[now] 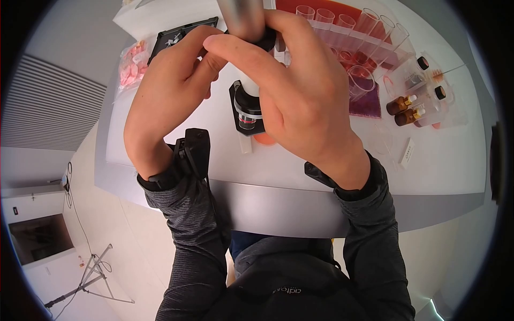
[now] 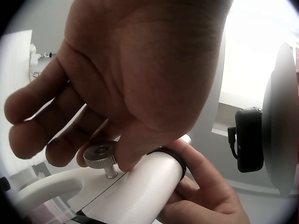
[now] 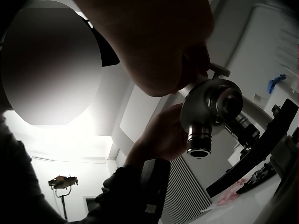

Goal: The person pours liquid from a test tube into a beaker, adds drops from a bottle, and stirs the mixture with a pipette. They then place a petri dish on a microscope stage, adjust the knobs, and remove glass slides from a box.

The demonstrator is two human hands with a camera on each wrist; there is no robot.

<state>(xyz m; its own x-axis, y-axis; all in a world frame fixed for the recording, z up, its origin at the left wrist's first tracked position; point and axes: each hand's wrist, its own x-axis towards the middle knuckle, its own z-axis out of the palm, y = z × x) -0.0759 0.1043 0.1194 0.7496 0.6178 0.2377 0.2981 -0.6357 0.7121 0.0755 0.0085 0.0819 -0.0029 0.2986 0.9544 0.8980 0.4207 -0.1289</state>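
Observation:
A white microscope (image 1: 248, 85) with black stage stands upright on the table in front of me. My left hand (image 1: 174, 88) is at the side of its head. In the left wrist view, thumb and forefinger pinch a knurled metal screw (image 2: 100, 156) on the arm, while the other fingers hang loosely bent. My right hand (image 1: 310, 91) curls round the tube (image 2: 149, 184) near its black collar. The metal eyepiece tube (image 1: 242, 18) rises between both hands. Below the head, the right wrist view shows the nosepiece with an objective (image 3: 199, 140). My hands hide much of the head.
On the right stand a rack of clear tubes (image 1: 342, 24), a beaker (image 1: 361, 83), brown dropper bottles (image 1: 401, 104) and a small white box (image 1: 407, 153). A black tray (image 1: 179, 37) and a bag of pink pieces (image 1: 132, 64) lie at the left.

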